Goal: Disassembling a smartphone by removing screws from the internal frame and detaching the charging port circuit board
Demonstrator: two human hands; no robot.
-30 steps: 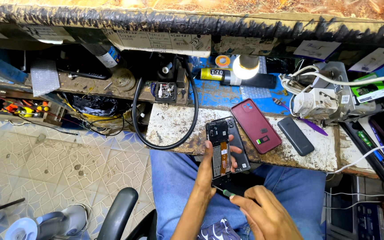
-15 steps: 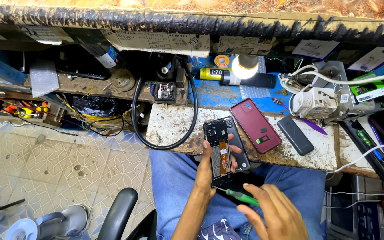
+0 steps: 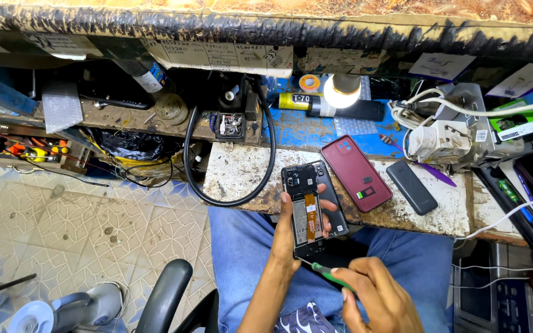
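both hands work over the lap, just below the front edge of the bench. left hand [image 3: 291,237] is wrapped around an opened phone [image 3: 309,209] with its back cover off, thumb on one long edge and fingers curled over the other, so the phone is gripped firmly with its bare insides facing up. an orange strip runs down the middle of the phone and the camera block sits at its top end. the phone's upper part overlaps the worn white bench top [image 3: 242,169], while its lower end hangs over the blue jeans [image 3: 248,259].

right hand [image 3: 377,296] is closed around a thin green-handled screwdriver [image 3: 328,276], pinched between thumb and fingers. the metal tip points up and left toward the bottom end of the phone; whether it touches cannot be told.

just right of the phone on the bench lies a dark red back cover [image 3: 356,172], inner side down, and further right a small dark grey slab [image 3: 411,187] like a battery. a black cable loop [image 3: 229,160] curves over the left part of the bench. behind, a lit lamp bulb [image 3: 342,91] shines beside a yellow tube [image 3: 297,100]. white cables and a white plug block [image 3: 442,139] sit at the right. patterned floor tiles [image 3: 63,234] and a black chair arm [image 3: 165,296] show lower left.
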